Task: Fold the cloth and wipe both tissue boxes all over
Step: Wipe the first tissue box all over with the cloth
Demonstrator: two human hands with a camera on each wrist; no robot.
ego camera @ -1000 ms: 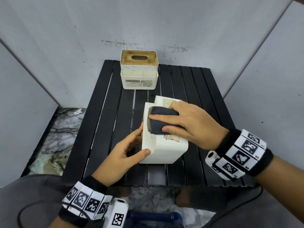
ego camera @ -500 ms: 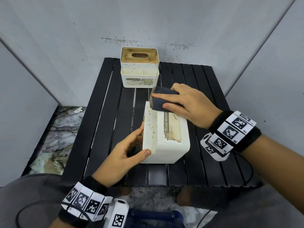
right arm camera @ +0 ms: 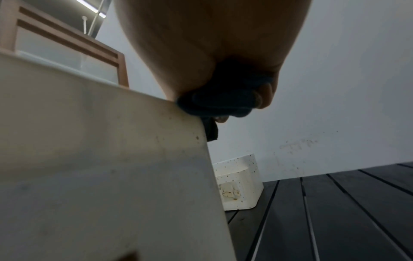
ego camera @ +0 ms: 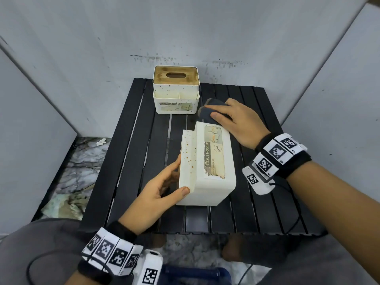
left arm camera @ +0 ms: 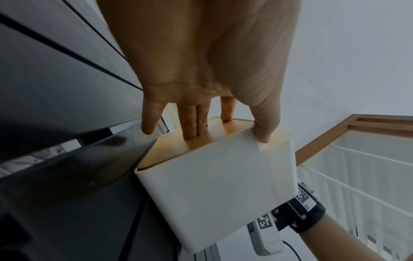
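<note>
The cloth (ego camera: pixel 211 111) is already folded; the right hand (ego camera: pixel 238 122) grips it at the far end of the tipped tissue box (ego camera: pixel 207 165) mid-desk (ego camera: pixel 131 140), which the left hand (ego camera: pixel 156 194) holds. The second box (ego camera: pixel 175 91) at the desk's back edge still looks speckled, seemingly unwiped.

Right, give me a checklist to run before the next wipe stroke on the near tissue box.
1. Left hand steadying the near tissue box: ok.
2. Folded cloth gripped by the right hand: ok.
3. Cloth touching the box's far edge: ok, per the right wrist view.
4. Brown specks on the box's left strip gone: not ok.
5. Box underside clean: cannot tell.
6. Far tissue box wiped: not ok, speckled.
</note>
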